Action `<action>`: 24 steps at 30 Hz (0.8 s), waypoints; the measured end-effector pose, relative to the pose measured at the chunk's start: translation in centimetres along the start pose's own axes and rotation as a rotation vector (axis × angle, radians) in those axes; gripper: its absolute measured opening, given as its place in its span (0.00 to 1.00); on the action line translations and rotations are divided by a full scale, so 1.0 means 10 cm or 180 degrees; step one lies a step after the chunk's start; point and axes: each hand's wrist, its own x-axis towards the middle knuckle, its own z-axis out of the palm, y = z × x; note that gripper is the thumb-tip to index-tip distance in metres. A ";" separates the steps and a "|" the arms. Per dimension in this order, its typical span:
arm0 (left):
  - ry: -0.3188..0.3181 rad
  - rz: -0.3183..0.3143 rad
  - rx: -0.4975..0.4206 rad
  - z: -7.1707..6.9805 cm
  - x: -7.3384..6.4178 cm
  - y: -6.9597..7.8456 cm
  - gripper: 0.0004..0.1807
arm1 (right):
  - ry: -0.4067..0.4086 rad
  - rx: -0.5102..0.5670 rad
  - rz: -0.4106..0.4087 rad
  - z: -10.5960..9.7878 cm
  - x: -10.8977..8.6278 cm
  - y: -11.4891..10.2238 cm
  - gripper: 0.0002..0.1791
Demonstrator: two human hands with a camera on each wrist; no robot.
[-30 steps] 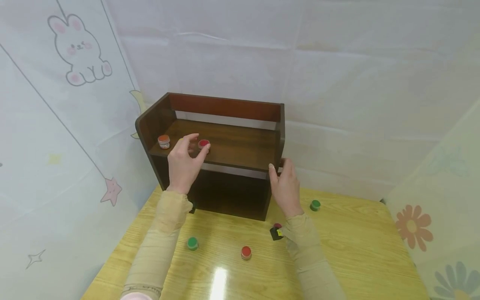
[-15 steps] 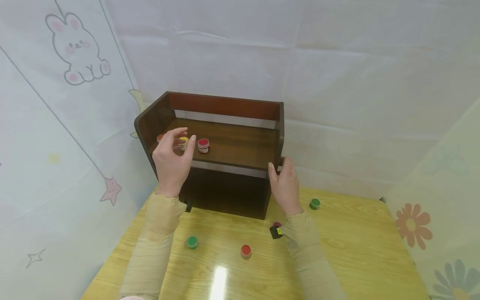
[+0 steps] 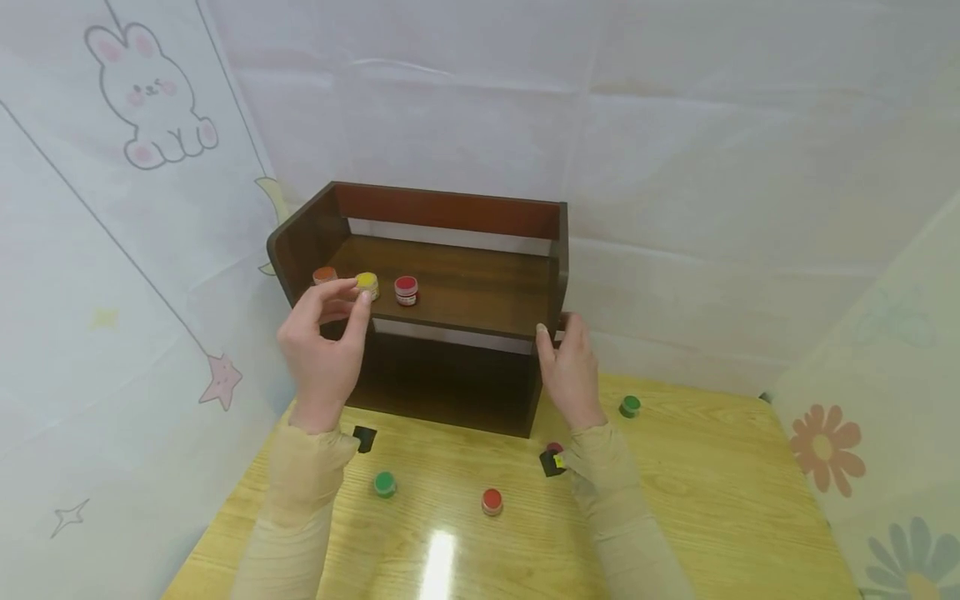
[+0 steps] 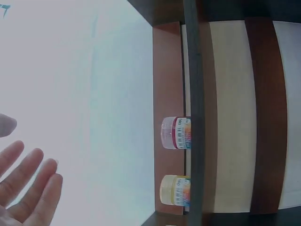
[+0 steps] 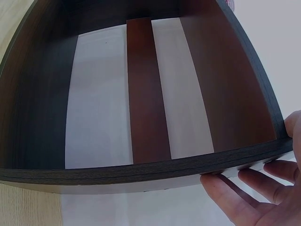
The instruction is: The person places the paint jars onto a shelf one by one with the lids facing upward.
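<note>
My left hand (image 3: 322,354) is raised at the left front of a dark brown wooden shelf (image 3: 480,287). Its thumb and fingers are spread just short of a yellow-lidded jar (image 3: 367,282); the left wrist view shows space between the hand (image 4: 28,188) and the yellow jar (image 4: 175,190). On the same upper board stand a red-lidded jar (image 3: 406,292) to the right and an orange-lidded jar (image 3: 325,274), partly hidden by the hand, to the left. My right hand (image 3: 573,379) grips the shelf's right side panel, thumb in front and fingers outside.
On the yellow wood table (image 3: 697,483) sit a green-lidded jar (image 3: 385,484), a red-lidded jar (image 3: 492,502) and another green-lidded jar (image 3: 630,407) right of the shelf. A magenta lid (image 3: 555,447) shows behind the right wrist's black camera. Printed cloth (image 3: 675,167) hangs behind.
My left hand has drawn away from the red-lidded jar, leaving it standing on the board, and moved left to beside the yellow one. The right hand keeps its grip on the side panel.
</note>
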 end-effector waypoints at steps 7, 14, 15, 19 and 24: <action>-0.0097 -0.0002 -0.0053 -0.08 -0.20 -0.03 0.11 | -0.0013 -0.0010 0.0022 0.00 -0.01 0.01 0.26; -0.0485 0.0018 0.0204 -0.15 -0.42 -0.18 0.15 | -0.0008 0.0009 0.0009 -0.01 -0.01 0.00 0.26; -0.0578 0.0020 0.0255 -0.17 -0.46 -0.20 0.16 | -0.0001 0.0009 0.0006 -0.01 -0.01 0.00 0.26; -0.0924 -0.0099 0.0388 -0.23 -0.62 -0.29 0.15 | 0.0016 0.0001 -0.0001 -0.01 0.00 -0.01 0.26; -0.1327 -0.0448 0.0575 -0.30 -0.86 -0.42 0.12 | 0.0009 -0.0026 -0.0016 -0.01 0.00 -0.01 0.26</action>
